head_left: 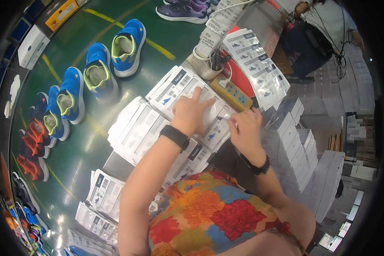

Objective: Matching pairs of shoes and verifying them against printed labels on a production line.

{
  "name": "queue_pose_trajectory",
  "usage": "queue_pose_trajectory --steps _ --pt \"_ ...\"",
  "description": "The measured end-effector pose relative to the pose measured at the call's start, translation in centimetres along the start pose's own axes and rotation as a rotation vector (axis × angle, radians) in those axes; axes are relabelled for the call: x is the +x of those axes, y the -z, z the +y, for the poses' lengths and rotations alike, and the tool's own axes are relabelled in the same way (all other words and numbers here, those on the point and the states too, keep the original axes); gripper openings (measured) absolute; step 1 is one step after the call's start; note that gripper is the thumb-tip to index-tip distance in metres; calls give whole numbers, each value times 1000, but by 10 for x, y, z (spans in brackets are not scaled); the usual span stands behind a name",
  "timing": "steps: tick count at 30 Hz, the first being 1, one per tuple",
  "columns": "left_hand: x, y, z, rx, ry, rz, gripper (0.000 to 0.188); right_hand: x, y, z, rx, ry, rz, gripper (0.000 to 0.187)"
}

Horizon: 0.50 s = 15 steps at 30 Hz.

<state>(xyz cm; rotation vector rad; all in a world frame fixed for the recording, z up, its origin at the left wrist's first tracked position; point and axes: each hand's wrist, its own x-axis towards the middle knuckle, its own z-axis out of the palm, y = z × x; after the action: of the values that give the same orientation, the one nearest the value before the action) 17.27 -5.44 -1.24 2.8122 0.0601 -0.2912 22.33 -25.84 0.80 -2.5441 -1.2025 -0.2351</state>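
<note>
A stack of white printed label sheets (168, 91) lies in front of me on the green table. My left hand (190, 114) rests on the top sheet, index and middle fingers stretched out and apart, pressing it flat. My right hand (246, 130) is at the sheet's right edge, thumb and finger pinched on a lifted whitish label (224, 116). The label's far side is partly hidden by the fingers. A second pile of label sheets (134, 128) sits beside my left wrist. Both wrists wear dark bands.
Blue shoes (99, 72) and orange-and-dark shoes (33, 145) line the table on the left. A yellow power strip (232, 93), a pen cup (202, 68) and more label sheets (260, 70) stand beyond my hands. Stacked white boxes (286, 147) rise at right. Another person (324, 21) is at the far right.
</note>
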Motion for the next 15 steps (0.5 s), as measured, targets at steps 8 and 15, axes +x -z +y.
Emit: queue_pose_trajectory --steps 8,15 --pt "-5 11 -6 -3 0 -88 105 30 121 -40 523 -243 -174 8" --pt "-116 9 -24 -420 -287 280 70 89 91 -83 1208 -10 -188 12"
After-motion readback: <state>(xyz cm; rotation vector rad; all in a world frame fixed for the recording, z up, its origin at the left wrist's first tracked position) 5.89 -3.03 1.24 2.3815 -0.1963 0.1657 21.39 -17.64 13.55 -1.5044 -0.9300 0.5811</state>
